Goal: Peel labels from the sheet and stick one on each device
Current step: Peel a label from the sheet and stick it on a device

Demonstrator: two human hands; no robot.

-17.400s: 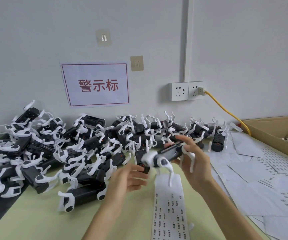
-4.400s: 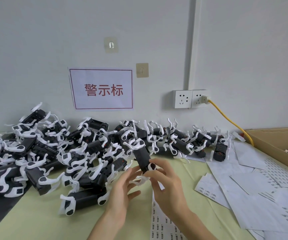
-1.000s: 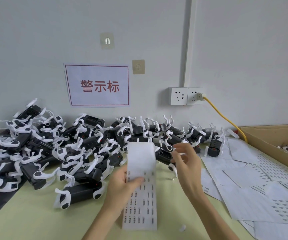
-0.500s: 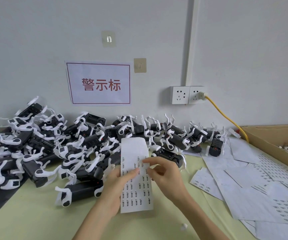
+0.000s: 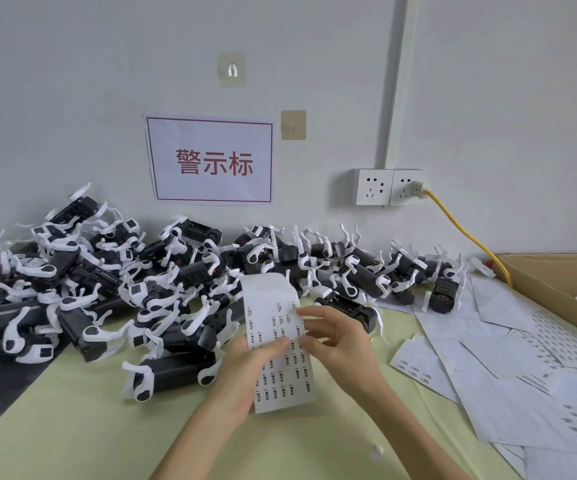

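Observation:
A white label sheet (image 5: 273,306) with rows of small black-printed labels stands upright in front of me, its top curled over. My left hand (image 5: 245,372) grips the sheet's left side, thumb on the front. My right hand (image 5: 339,344) pinches at the sheet's right edge with thumb and forefinger, at a label. Behind the sheet lies a large heap of black devices with white clips (image 5: 124,282), spread along the wall. One device (image 5: 349,306) lies just behind my right hand on the table.
Used white backing sheets (image 5: 508,368) cover the table at right. A cardboard box (image 5: 553,285) stands at the far right with more devices inside. A yellow cable (image 5: 463,233) runs from the wall socket (image 5: 389,187). A small white scrap (image 5: 377,452) lies on the yellow-green tabletop.
My right hand let go of a device behind the sheet and came to the sheet's right edge. The left hand kept hold of the sheet, which now sits slightly lower.

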